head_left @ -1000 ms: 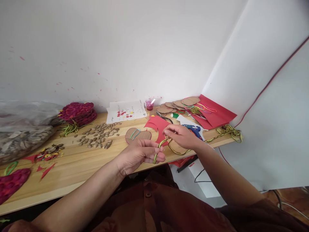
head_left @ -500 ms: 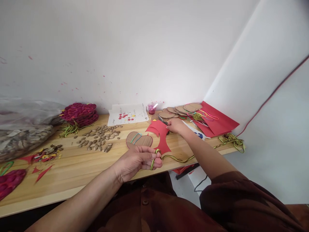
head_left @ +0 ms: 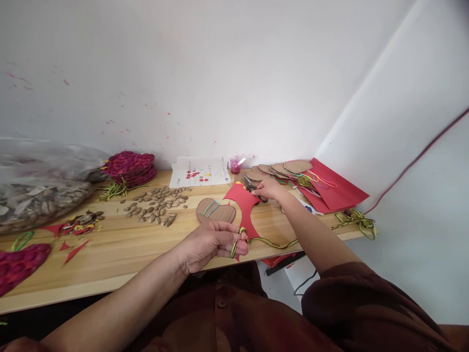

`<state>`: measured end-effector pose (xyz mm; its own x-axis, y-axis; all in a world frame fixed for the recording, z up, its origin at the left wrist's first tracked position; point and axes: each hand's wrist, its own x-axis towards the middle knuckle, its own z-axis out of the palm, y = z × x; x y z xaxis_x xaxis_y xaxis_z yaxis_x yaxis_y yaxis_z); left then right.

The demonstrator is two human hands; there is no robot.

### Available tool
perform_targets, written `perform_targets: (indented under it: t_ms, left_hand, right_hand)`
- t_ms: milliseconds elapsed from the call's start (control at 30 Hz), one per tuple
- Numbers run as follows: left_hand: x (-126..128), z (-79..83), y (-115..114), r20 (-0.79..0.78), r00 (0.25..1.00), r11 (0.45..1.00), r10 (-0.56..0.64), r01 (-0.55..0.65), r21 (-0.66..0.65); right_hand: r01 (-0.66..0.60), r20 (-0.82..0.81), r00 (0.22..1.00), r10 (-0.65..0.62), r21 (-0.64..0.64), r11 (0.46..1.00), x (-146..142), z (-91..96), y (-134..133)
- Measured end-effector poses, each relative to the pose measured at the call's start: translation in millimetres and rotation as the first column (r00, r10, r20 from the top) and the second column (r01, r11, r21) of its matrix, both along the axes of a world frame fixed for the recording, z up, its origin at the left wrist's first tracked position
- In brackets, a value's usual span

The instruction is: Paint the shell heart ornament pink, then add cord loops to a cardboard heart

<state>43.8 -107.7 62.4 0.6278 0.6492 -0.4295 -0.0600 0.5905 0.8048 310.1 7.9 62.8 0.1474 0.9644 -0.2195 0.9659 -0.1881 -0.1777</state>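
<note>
My left hand is closed on a looped end of yellow-green and dark cord, held just above the table's front edge. From there the cord runs right, passing behind my right forearm. My right hand reaches forward with its fingers closed on a pair of dark scissors at the red paper offcut. The scissors' blades point to the back left, and the handles are partly covered by my fingers. Left of the offcut, a heart-shaped cardboard piece with blue-green cord across it lies flat.
Loose brown shells lie left of centre, near a white sheet with small stars. Magenta-covered pieces and a bag of shells stand left. Cardboard shapes, red sheets and tangled cord are right.
The view has shifted a little to the left. The scissors have turned slightly under my right hand, and more of their handles shows. My left hand still holds the cord.
</note>
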Motion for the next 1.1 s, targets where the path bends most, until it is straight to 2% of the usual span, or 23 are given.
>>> perform_targets:
  t_ms: [133,400,500,600,700,733,767,800,833,867,933,1000,1100]
  left_hand:
    - [1.3,1.7,-0.1,-0.001,1.0,1.0,0.002,-0.002,-0.01]
    - [2.3,7.2,-1.4,-0.002,0.999,0.999,0.048,-0.048,-0.017]
    - [1.0,7.3,-1.6,0.012,0.998,0.998,0.056,-0.055,-0.03]
    - [-0.3,4.8,-0.5,0.04,0.996,0.996,0.073,-0.071,-0.055]
    - [-1.0,2.6,1.2,0.057,0.994,0.993,0.09,-0.085,-0.081]
    - [-1.1,2.4,1.7,0.058,0.994,0.992,0.097,-0.092,-0.086]
    - [-1.1,2.3,2.2,0.055,0.993,0.991,0.102,-0.097,-0.09]
    - [-1.0,2.4,2.6,0.05,0.993,0.991,0.103,-0.098,-0.09]
    - [-0.7,2.4,3.0,0.046,0.994,0.991,0.1,-0.095,-0.089]
    - [-0.4,2.3,3.2,0.043,0.995,0.992,0.094,-0.09,-0.086]
    - [0.8,1.6,3.4,0.035,0.996,0.993,0.086,-0.083,-0.08]
    - [2.4,0.1,3.2,0.03,0.996,0.993,0.085,-0.083,-0.083]
    - [5.0,-2.7,2.7,0.032,0.997,0.994,0.073,-0.07,-0.088]
  right_hand:
    - [0.011,0.001,1.0,-0.011,0.039,0.999,-1.5,-0.7,-3.1]
    - [0.068,0.082,0.994,-0.076,0.093,0.993,-11.4,-6.8,7.5]
    - [0.098,0.093,0.989,-0.112,0.15,0.984,-15.4,-5.9,4.5]
    - [0.125,0.088,0.984,-0.155,0.28,0.952,-13.0,6.4,-5.5]
    - [0.127,0.067,0.983,-0.171,0.421,0.898,-5.7,29.3,-24.8]
    - [0.124,0.03,0.987,-0.156,0.461,0.878,-3.5,37.5,-34.5]
    - [0.124,-0.072,0.992,-0.101,0.499,0.858,-2.0,44.8,-46.0]
    - [0.138,-0.213,0.976,-0.036,0.487,0.863,-1.2,50.8,-59.5]
    - [0.125,-0.369,0.929,0.038,0.408,0.904,-1.3,55.1,-74.8]
    - [0.089,-0.505,0.86,0.07,0.284,0.955,-2.0,57.5,-91.4]
    - [-0.032,-0.663,0.747,0.05,0.039,0.999,-4.5,56.6,-126.3]
    - [-0.152,-0.688,0.725,0.02,-0.132,0.98,-6.8,50.9,-159.0]
    - [-0.304,-0.731,0.679,0.062,-0.204,0.931,-7.3,42.4,-194.7]
